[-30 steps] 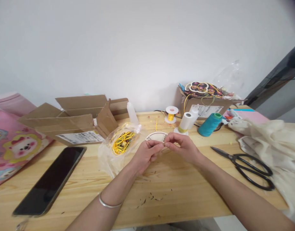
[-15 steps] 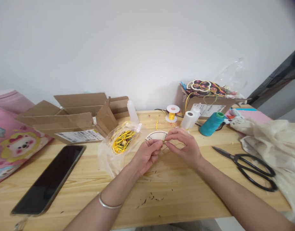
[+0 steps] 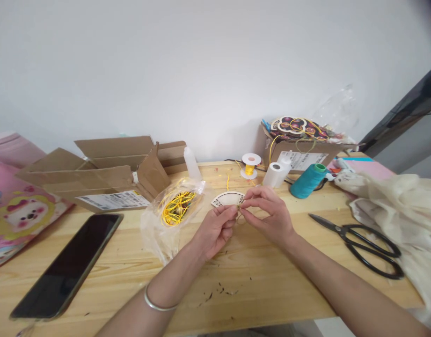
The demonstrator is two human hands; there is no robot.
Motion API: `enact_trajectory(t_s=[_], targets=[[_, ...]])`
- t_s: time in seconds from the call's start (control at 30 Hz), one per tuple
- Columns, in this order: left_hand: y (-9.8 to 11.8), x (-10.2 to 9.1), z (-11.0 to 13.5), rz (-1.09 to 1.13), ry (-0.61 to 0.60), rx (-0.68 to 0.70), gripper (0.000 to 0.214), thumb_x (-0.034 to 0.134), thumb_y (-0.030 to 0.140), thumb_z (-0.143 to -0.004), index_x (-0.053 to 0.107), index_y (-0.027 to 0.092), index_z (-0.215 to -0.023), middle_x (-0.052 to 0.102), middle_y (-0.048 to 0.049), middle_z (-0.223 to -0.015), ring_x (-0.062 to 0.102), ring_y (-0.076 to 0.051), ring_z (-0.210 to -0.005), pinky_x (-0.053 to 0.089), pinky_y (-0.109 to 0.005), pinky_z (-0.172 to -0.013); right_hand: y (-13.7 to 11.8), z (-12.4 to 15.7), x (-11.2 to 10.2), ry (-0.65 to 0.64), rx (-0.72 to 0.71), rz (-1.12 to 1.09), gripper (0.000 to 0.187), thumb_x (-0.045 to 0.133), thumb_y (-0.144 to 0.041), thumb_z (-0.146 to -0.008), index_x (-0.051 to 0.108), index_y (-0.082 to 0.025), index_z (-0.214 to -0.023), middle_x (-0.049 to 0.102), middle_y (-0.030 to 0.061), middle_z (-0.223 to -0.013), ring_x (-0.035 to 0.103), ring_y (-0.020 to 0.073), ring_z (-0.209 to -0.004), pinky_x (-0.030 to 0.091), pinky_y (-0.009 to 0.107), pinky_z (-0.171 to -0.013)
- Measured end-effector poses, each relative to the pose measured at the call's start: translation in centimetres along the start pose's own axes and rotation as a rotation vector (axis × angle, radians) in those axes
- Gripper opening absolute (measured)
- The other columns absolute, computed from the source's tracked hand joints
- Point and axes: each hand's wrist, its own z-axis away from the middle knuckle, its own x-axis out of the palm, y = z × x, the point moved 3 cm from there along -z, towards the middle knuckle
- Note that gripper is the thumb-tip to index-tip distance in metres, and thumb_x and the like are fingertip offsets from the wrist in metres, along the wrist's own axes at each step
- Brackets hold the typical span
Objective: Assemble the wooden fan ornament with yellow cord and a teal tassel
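Observation:
My left hand [image 3: 216, 231] is closed in a pinch, thumb against the index finger, on a thin green cord [image 3: 238, 206]. Facing it, my right hand [image 3: 270, 215] pinches the same cord between thumb and fingertips, almost touching the left. Fine details of the cord are too small to make out. Just behind the fingers lies a pale fan-shaped piece [image 3: 226, 199] with cut-out corners, a twisted yellow cord [image 3: 228, 183] rising from its top edge. The right fingers hide part of its right end.
Left are a plastic bag [image 3: 155, 234] of yellow cord, a phone [image 3: 68, 264] and an open carton [image 3: 106, 180]. Behind stand a yellow thread spool [image 3: 249, 169], white bottle [image 3: 191, 164] and filled carton [image 3: 303, 159]. Right are a teal thread cone [image 3: 306, 182], scissors [image 3: 355, 238] and cream cloth [image 3: 394, 210].
Both hands keep their pinch and the fingertips have shifted only slightly. The whole view has moved a little, so objects sit slightly farther left.

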Motion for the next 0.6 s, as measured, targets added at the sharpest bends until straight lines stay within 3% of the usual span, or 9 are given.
enact_trajectory(t_s=[0.6], targets=[[-0.01, -0.17, -0.07, -0.061, 0.041, 0.064, 0.020, 0.070, 0.027, -0.057, 0.058, 0.011, -0.062, 0.026, 0.0089, -0.047, 0.018, 0.000, -0.039, 0.013, -0.010, -0.033, -0.62, -0.26, -0.34, -0.031, 0.038, 0.110, 0.006, 0.056, -0.015, -0.068, 0.060, -0.020, -0.067, 0.055, 0.0026, -0.074, 0.051, 0.0152, -0.071, 0.042, 0.032, -0.065]])
